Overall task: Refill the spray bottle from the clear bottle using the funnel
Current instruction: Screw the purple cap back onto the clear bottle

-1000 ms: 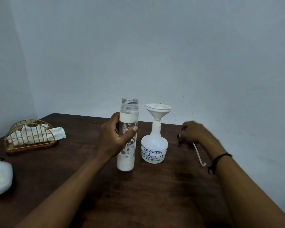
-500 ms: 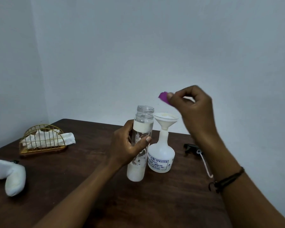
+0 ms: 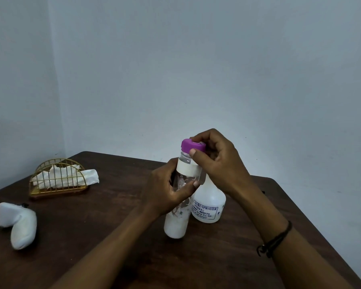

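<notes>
The clear bottle [image 3: 176, 222] stands on the dark wooden table [image 3: 104, 236], a little tilted, with white liquid low inside and a pale band near its neck. My left hand [image 3: 167, 190] grips its middle. A purple cap [image 3: 191, 145] sits on its mouth, and my right hand [image 3: 215, 161] holds that cap with thumb and fingers. Just behind to the right stands the white spray bottle [image 3: 209, 202] with a printed label. My right hand hides its neck and the funnel.
A gold wire holder [image 3: 56, 182] with white tissues stands at the back left. A white padded object [image 3: 19, 224] lies near the left edge. A small dark bit of the sprayer head [image 3: 263, 192] shows behind my right forearm. The table's right edge runs diagonally.
My right hand lifted the purple cap from the table at the right, carried it up and set it on the clear bottle's mouth. My left hand kept its grip on the bottle.
</notes>
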